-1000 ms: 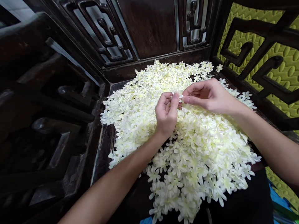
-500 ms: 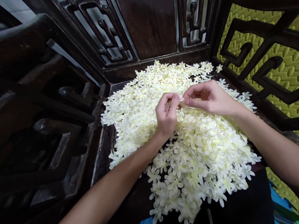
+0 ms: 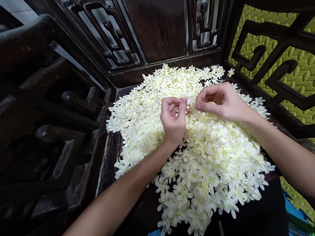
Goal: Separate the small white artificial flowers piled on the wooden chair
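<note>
While a small cream-white fabric flower was pinched between both hands above the heap, the step in hand was judged to be the separating or peeling apart of that single blossom. The left hand was curled nearly closed, its thumb and forefinger pressed on the flower's left edge; the right hand was likewise loosely curled, its fingertips nipped on the right edge. Whether one layer or two was held could not be told. A fine, light pull in opposite directions was thought to be called for next, without tearing the petals. Beneath, a broad pile of pale yellow-white star-shaped fabric flowers was spread over the dark carved wooden seat, from near to far.
</note>
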A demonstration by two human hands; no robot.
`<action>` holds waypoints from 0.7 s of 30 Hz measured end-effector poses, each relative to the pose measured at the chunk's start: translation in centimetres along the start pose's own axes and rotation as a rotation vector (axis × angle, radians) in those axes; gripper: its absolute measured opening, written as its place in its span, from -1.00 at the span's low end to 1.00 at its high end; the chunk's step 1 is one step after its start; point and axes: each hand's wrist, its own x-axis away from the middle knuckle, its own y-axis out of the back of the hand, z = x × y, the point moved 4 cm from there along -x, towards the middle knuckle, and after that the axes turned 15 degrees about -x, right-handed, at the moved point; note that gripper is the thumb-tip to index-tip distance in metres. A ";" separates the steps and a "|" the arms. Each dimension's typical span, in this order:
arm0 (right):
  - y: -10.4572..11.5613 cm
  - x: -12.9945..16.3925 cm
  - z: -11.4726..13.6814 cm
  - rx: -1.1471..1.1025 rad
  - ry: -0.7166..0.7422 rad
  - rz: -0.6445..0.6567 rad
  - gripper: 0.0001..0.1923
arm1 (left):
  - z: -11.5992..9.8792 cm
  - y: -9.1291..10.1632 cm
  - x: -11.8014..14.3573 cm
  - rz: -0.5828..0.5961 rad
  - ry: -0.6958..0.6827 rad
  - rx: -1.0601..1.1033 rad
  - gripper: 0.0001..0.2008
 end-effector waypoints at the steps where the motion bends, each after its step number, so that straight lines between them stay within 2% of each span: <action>1: -0.2 0.0 -0.1 0.000 -0.012 0.023 -0.94 | -0.2 0.0 0.1 0.005 -0.008 -0.013 -0.79; 7: -0.6 0.0 -0.4 -0.028 -0.058 0.042 -0.87 | -0.8 0.1 0.4 0.048 -0.043 -0.062 -0.75; 21: -0.4 0.0 -0.8 -0.026 -0.089 0.054 -0.76 | -0.6 0.0 0.4 0.016 -0.099 -0.103 -0.78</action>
